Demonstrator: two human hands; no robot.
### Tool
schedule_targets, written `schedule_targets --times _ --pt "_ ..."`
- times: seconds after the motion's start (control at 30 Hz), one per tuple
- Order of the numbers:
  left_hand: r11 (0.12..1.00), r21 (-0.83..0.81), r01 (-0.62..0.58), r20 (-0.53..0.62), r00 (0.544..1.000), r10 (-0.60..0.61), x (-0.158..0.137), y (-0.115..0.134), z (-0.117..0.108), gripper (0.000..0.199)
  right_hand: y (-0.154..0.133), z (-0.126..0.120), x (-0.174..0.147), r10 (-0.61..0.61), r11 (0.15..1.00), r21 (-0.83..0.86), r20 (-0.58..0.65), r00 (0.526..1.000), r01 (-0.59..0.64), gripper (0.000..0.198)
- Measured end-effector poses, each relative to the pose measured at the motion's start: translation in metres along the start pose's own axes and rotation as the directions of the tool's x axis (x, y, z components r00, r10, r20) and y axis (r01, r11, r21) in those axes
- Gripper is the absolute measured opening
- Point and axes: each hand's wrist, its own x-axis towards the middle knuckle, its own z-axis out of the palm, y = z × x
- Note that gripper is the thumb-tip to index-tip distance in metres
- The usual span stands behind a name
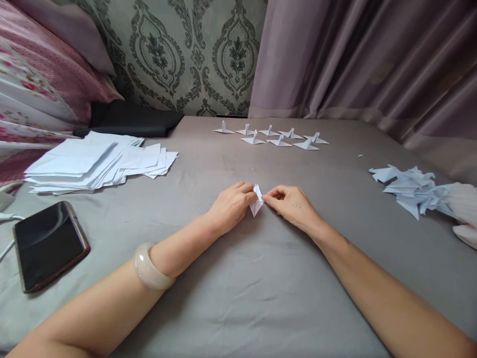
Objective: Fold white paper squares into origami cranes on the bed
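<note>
1. Nearest my camera reach two bare forearms point(93, 303), the left one wearing one thick, milky-white, ring-shaped bangle point(146, 268); both run forward over a grey cloth point(242, 303).

2. Where they meet, a small white folded-paper diamond point(255, 207) stands between the hands at the middle of my view, one point toward me; I cannot tell whether it rests on the cloth.

3. I read the left hand point(231, 205) as clamped on the diamond's left edge, its fingers hiding part of the paper. The right hand point(292, 205) has thumb and fingertip pinched together on the right edge.

4. To fold this well, I judge, the left hand should steady the paper while the right lines its edge up exactly; only then press, running a fingertip firmly from the middle out to the point. Paper this small will probably skew if both hands pull at once.

5. My count: one diamond in the grip; eight white winged paper figures point(254, 139), five in the back row and three in front; one dark rounded-corner phone point(52, 246); one flat black item point(134, 119); one stack of white paper sheets point(74, 161) and one heap of bluish-white folded papers point(413, 188), both too overlapped for me to number piece by piece.
</note>
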Motion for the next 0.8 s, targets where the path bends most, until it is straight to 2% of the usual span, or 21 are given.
schedule_targets --times 0.13,0.23,0.3,0.5,0.63,0.8 --pt "0.987 0.158 -0.025 0.082 0.997 0.012 -0.002 0.008 -0.007 0.035 0.009 0.001 -0.011 -0.185 0.983 -0.018 -0.078 0.98 0.184 0.024" --pt "0.973 0.228 -0.039 0.124 0.992 0.01 -0.002 0.013 -0.01 0.032 0.01 0.005 -0.017 -0.385 0.919 -0.12 -0.075 0.92 0.375 0.029" --pt "0.964 0.261 -0.042 0.147 0.989 0.003 -0.003 0.015 -0.01 0.031 0.01 0.008 -0.02 -0.45 0.881 -0.186 -0.046 0.892 0.435 0.034" --pt "0.95 0.311 -0.039 0.139 0.99 -0.005 -0.005 0.018 -0.006 0.027 0.008 0.009 -0.026 -0.463 0.821 -0.368 0.019 0.886 0.436 0.038" --pt "0.953 0.3 0.039 0.113 0.991 -0.076 -0.008 0.02 -0.005 0.029 0.003 0.006 -0.029 -0.44 0.766 -0.486 0.079 0.894 0.42 0.04" --pt "0.967 0.248 0.053 0.039 0.997 -0.065 -0.012 0.017 -0.003 0.032 0.004 0.001 -0.029 -0.444 0.743 -0.508 0.111 0.889 0.435 0.042"
